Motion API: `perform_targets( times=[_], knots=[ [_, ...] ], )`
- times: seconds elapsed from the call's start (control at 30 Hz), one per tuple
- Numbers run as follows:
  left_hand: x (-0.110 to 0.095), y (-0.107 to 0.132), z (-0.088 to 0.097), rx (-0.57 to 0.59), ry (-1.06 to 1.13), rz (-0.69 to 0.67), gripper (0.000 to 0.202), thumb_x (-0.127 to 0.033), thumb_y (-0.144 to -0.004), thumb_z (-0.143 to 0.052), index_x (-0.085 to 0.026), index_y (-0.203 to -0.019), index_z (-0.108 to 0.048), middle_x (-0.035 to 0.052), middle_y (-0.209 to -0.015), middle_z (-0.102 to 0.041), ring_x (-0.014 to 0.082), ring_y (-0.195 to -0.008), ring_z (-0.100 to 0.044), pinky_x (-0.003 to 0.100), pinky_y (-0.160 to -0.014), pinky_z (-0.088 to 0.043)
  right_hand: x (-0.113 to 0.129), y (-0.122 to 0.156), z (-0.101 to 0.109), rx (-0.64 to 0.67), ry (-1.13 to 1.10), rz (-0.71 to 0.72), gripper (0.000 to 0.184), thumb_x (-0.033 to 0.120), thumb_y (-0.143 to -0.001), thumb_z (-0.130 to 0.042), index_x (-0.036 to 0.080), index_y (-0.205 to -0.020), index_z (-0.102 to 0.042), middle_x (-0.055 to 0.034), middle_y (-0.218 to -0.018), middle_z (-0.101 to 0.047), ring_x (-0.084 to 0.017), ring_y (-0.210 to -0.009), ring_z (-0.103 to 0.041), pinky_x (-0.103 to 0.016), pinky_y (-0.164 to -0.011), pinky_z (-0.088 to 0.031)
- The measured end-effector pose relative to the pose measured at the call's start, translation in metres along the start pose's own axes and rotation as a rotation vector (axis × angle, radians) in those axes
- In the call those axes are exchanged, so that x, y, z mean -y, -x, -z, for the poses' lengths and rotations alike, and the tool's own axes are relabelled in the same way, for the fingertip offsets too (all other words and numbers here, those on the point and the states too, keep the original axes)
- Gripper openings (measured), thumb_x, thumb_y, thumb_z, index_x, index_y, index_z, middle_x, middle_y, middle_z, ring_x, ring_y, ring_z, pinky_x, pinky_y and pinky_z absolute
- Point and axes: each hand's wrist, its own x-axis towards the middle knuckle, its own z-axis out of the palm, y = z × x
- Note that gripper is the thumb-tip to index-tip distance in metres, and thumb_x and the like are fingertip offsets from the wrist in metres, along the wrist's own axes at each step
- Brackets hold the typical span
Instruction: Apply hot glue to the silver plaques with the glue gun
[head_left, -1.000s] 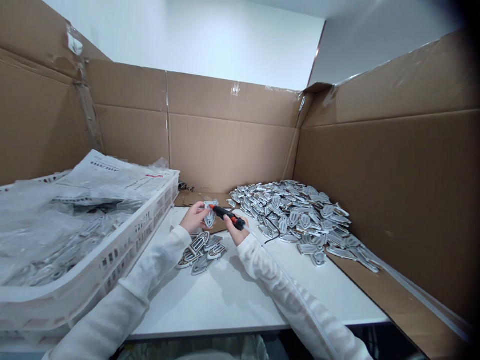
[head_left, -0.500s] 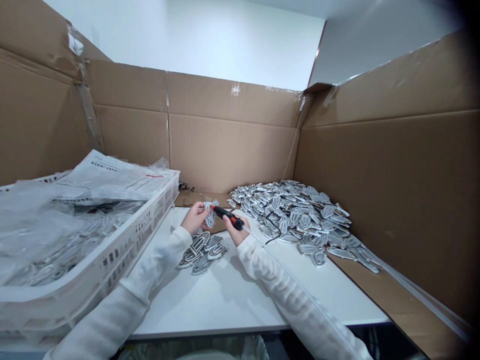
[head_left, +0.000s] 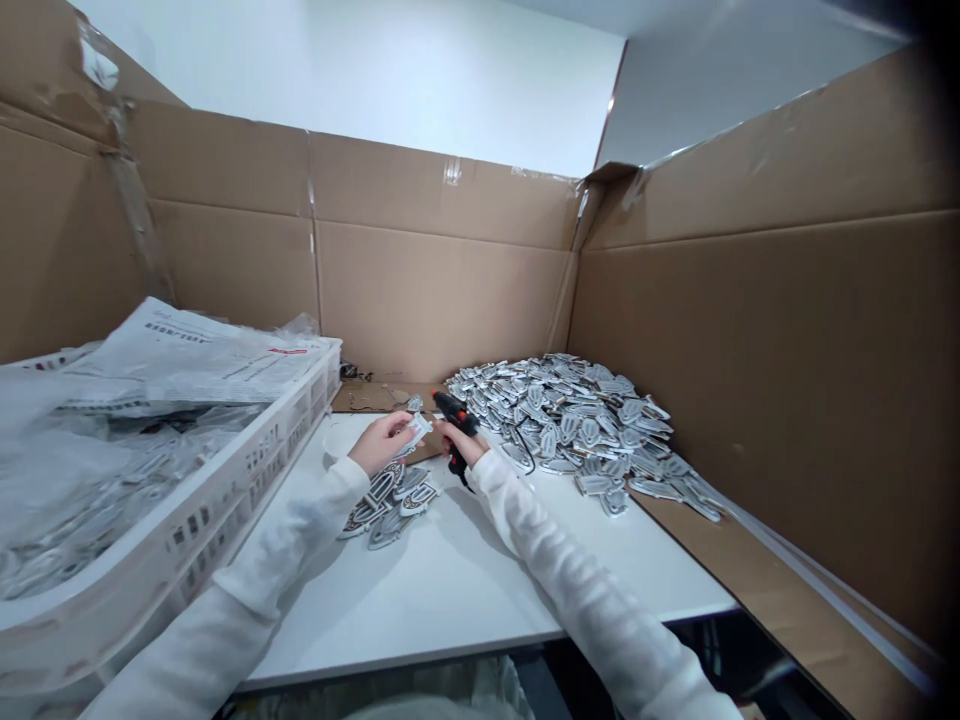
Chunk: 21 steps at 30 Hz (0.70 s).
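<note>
My left hand (head_left: 381,441) pinches a small silver shield-shaped badge (head_left: 415,431) above the white table (head_left: 465,570). My right hand (head_left: 457,447) grips a black and red hand tool (head_left: 454,418), held close to the right of the badge with its tip pointing up and left. Just below my hands lies a small cluster of badges (head_left: 390,494) on the table. A large heap of the same silver badges (head_left: 577,420) spreads to the right of my hands.
A white slotted plastic crate (head_left: 187,540) with plastic bags and a printed sheet fills the left side. Tall cardboard walls (head_left: 750,330) enclose the table at the back and right. A black cord (head_left: 517,450) runs by the heap.
The tool has swung from lying across toward the badge to a more upright hold in my right hand. The view has shifted slightly left and down. The badge stays in my left hand.
</note>
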Motion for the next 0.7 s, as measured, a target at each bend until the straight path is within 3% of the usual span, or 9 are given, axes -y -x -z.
perform_targets(
  times=[0.1,0.3,0.53,0.7],
  knots=[
    [-0.0010,-0.0005,0.0010,-0.010,-0.023,0.017,0.037,-0.041,-0.063,-0.058,-0.013,-0.086,-0.057,0.0056,-0.070,-0.064,0.0185,-0.066,-0.059,0.019,-0.039,-0.042,0.0032,0.0022,-0.0011,0.129,-0.089,-0.067,0.022,0.037,-0.065,-0.055,0.016,-0.059,-0.051,0.0058,-0.041,-0.041,-0.007,-0.034,-0.043,-0.020,-0.037,-0.035],
    [0.0020,-0.0045,0.0038,-0.001,0.014,0.068,0.042,-0.044,-0.059,-0.060,-0.014,-0.088,-0.057,0.0056,-0.071,-0.065,0.0178,-0.066,-0.058,0.020,-0.041,-0.042,0.0087,0.0046,-0.0032,0.163,-0.174,-0.027,0.013,0.029,-0.066,-0.056,0.017,-0.063,-0.052,0.0063,-0.043,-0.043,-0.007,-0.034,-0.043,-0.019,-0.038,-0.038],
    [-0.0009,-0.0007,-0.0004,-0.043,0.042,0.114,0.033,-0.037,-0.060,-0.057,-0.015,-0.084,-0.057,0.0049,-0.074,-0.065,0.0190,-0.070,-0.058,0.022,-0.043,-0.044,0.0068,0.0019,-0.0039,0.196,-0.127,-0.062,0.018,0.029,-0.070,-0.056,0.015,-0.059,-0.054,0.0058,-0.042,-0.043,-0.006,-0.035,-0.044,-0.019,-0.039,-0.038],
    [0.0001,-0.0045,0.0023,-0.052,0.045,0.247,0.031,-0.037,-0.061,-0.055,-0.015,-0.082,-0.059,0.0056,-0.074,-0.065,0.0164,-0.060,-0.054,0.022,-0.044,-0.041,0.0062,-0.0015,-0.0072,0.191,-0.140,-0.088,0.018,0.030,-0.066,-0.062,0.015,-0.057,-0.057,0.0041,-0.046,-0.049,-0.005,-0.036,-0.041,-0.018,-0.038,-0.040]
  ],
)
